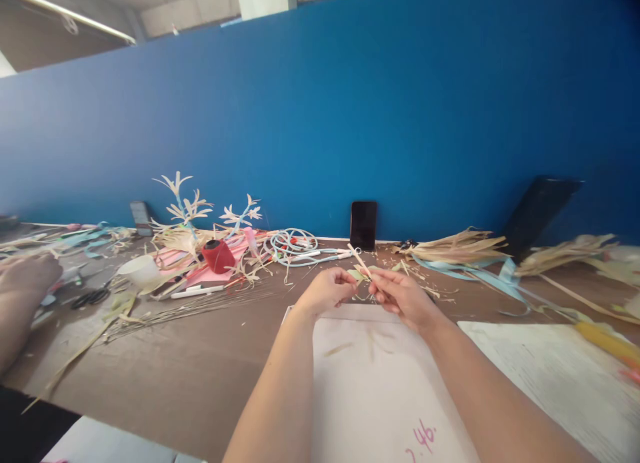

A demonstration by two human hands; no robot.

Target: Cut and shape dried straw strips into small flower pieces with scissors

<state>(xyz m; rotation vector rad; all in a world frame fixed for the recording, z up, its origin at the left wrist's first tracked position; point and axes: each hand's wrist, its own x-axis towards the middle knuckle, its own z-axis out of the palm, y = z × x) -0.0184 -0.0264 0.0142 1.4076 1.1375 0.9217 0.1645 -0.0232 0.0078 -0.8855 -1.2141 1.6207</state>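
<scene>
My right hand (406, 298) pinches a thin pale strip (358, 258), which slants up and to the left from the fingertips. Close beside it, my left hand (327, 293) has its fingers curled together; whatever may be between them is hidden. Both hands are over the far edge of a white board or box lid (385, 390) that has pink handwriting near its lower end. Faint plant-like marks or scraps show on its upper part. Small pale green pieces lie on the table just behind my fingers.
Against the blue partition (320, 116) leans a phone (363, 224). To the left are a red thread spool (219, 256), pale straw flowers (190, 206), a white cup (140, 271) and coiled cable (293, 246). Straw bundles (463, 245) and printed paper (555, 376) lie right. Another person's hand (30, 273) is far left.
</scene>
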